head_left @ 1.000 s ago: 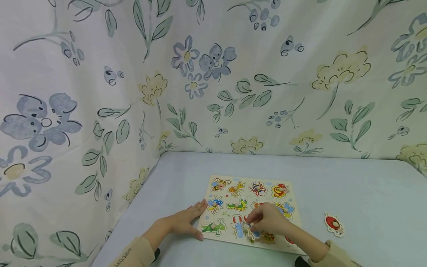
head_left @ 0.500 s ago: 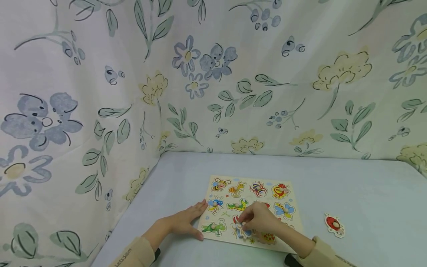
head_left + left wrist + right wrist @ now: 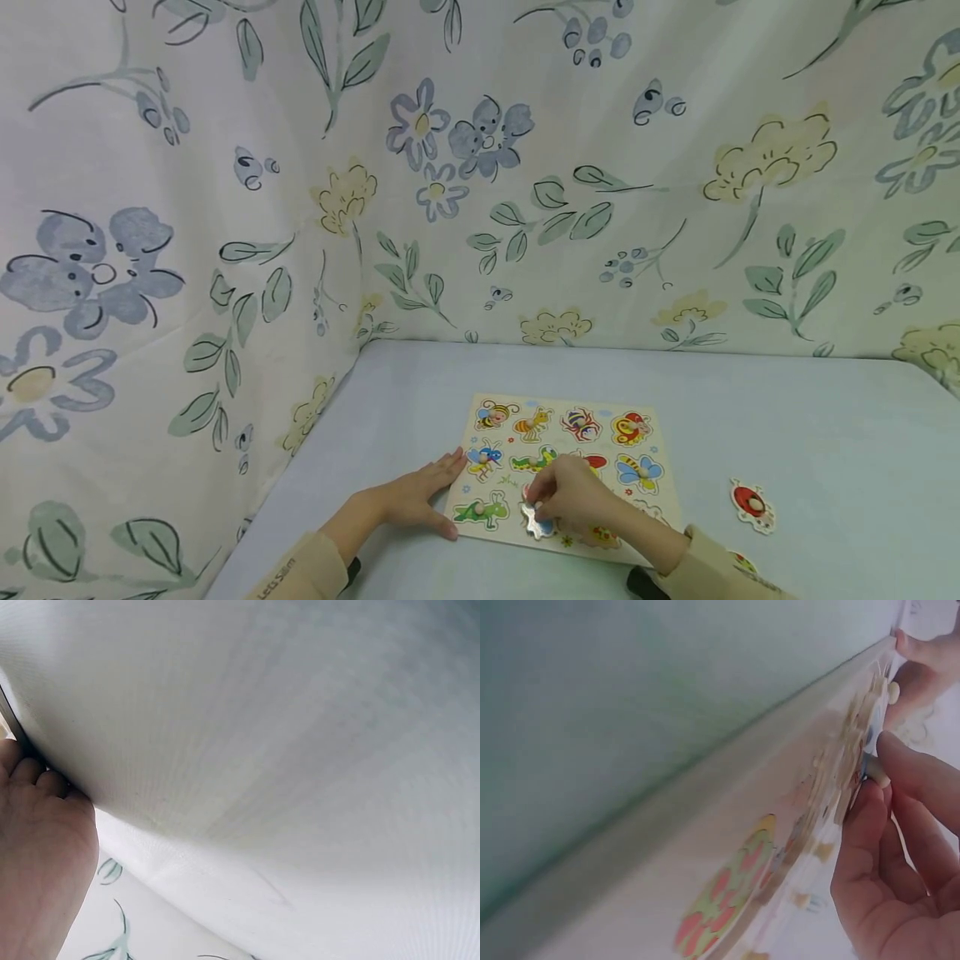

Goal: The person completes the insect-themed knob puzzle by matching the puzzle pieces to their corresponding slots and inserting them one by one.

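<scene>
A wooden peg puzzle board (image 3: 502,542) with insect pictures lies on the table. My right hand (image 3: 573,500) pinches the small knob (image 3: 877,774) of a blue beetle puzzle piece (image 3: 536,525) between thumb and fingers, over the board's front row. That piece sits tilted against the board, and my fingers hide part of it. At the board's left edge my left hand (image 3: 416,497) rests with fingers extended and holds nothing. In the left wrist view only part of the left hand (image 3: 45,847) shows, beside the white table surface.
Right of the board lies a red ladybird piece (image 3: 752,506). Another piece (image 3: 742,562) peeks out beside my right sleeve. A grasshopper piece (image 3: 482,510) and a caterpillar piece (image 3: 534,460) sit in the board. Floral cloth (image 3: 600,275) hangs behind the table.
My right hand has moved left along the front row with the beetle piece, onto the stag beetle picture, and the piece has tilted. The left hand stays where it was.
</scene>
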The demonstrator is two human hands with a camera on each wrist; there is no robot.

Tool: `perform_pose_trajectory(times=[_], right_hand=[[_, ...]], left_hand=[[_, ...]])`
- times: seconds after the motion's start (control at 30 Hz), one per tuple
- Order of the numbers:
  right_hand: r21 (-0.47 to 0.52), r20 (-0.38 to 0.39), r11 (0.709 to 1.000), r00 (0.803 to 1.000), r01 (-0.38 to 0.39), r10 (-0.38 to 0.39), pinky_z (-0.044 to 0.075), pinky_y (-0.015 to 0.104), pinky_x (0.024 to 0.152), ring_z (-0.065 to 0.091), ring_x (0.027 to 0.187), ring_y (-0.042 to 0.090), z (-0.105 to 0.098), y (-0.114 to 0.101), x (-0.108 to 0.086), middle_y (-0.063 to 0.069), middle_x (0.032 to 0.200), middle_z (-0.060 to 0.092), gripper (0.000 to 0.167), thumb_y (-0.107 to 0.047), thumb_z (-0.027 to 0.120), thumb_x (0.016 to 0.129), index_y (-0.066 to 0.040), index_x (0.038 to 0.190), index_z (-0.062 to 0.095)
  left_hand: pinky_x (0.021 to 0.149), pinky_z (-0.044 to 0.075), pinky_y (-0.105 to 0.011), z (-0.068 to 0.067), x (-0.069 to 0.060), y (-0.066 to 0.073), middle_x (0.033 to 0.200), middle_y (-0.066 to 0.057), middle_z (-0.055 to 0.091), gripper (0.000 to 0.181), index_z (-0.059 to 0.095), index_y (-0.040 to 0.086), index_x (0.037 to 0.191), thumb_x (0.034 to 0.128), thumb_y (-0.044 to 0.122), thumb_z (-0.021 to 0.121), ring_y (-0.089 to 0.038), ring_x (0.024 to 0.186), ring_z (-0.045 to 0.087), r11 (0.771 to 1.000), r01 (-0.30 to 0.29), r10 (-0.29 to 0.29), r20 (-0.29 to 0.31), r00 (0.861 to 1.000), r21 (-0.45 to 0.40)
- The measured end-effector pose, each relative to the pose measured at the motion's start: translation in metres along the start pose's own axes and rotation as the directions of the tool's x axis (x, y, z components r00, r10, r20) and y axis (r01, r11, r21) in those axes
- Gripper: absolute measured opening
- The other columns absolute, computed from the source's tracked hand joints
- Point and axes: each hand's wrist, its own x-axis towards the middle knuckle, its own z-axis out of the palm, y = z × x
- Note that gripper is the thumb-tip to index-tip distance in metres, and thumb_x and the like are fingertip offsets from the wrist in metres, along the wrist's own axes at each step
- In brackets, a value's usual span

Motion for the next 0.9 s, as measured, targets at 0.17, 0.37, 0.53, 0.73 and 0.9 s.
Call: perform_pose_trajectory(times=[0.17,0.37,0.53,0.73,0.9], right_hand=[[-0.034,0.003,0.999,1.0,0.002,-0.002,0.045,0.021,0.056,0.053,0.065,0.012,0.0016,-0.0019,0.0038,-0.007,0.068,0.063,0.017,0.006,0.082,0.067,-0.008,0.072,0.072],[-0.04,0.014,0.999,1.0,0.023,-0.023,0.045,0.02,0.055,0.053,0.063,0.01,0.0035,-0.0013,0.0067,-0.007,0.07,0.063,0.016,0.005,0.083,0.067,-0.007,0.072,0.073],[-0.043,0.021,0.999,0.999,0.033,-0.032,0.045,0.02,0.054,0.053,0.061,0.009,0.0034,-0.0022,0.0064,-0.007,0.069,0.063,0.016,0.004,0.084,0.067,-0.007,0.071,0.072],[-0.078,0.026,0.996,0.998,0.052,-0.05,0.046,0.021,0.055,0.053,0.062,0.009,0.0025,-0.0035,0.0069,-0.006,0.07,0.061,0.016,0.002,0.084,0.067,-0.007,0.07,0.071],[-0.095,0.032,0.994,0.999,0.047,-0.044,0.046,0.022,0.055,0.052,0.063,0.011,0.0013,-0.0027,0.0079,-0.005,0.07,0.06,0.017,0.004,0.084,0.067,-0.007,0.069,0.071]], left_hand=[[0.118,0.014,-0.049,0.0,0.0001,-0.0008,0.163,-0.008,0.008,0.106,0.017,0.007,0.155,0.0786,0.051,0.075,-0.028,0.148,0.011,1.0,-0.01,0.01,-0.001,1.0,0.001],[0.118,0.015,-0.048,0.0002,0.0003,-0.0014,0.163,-0.008,0.009,0.106,0.017,0.006,0.155,0.0788,0.051,0.075,-0.028,0.148,0.011,1.0,-0.014,0.014,-0.001,1.0,0.009],[0.118,0.015,-0.048,0.0005,-0.0006,-0.0015,0.163,-0.008,0.009,0.106,0.017,0.006,0.155,0.0789,0.051,0.075,-0.028,0.148,0.011,1.0,-0.017,0.017,-0.006,1.0,0.009],[0.118,0.014,-0.048,0.0009,-0.0013,-0.0016,0.163,-0.008,0.009,0.106,0.017,0.006,0.155,0.0787,0.051,0.075,-0.029,0.148,0.011,1.0,-0.018,0.018,-0.007,1.0,-0.005],[0.118,0.014,-0.049,0.0005,-0.0014,-0.0014,0.163,-0.008,0.009,0.106,0.016,0.007,0.156,0.0788,0.051,0.075,-0.029,0.148,0.011,1.0,-0.017,0.017,-0.008,1.0,-0.008]])
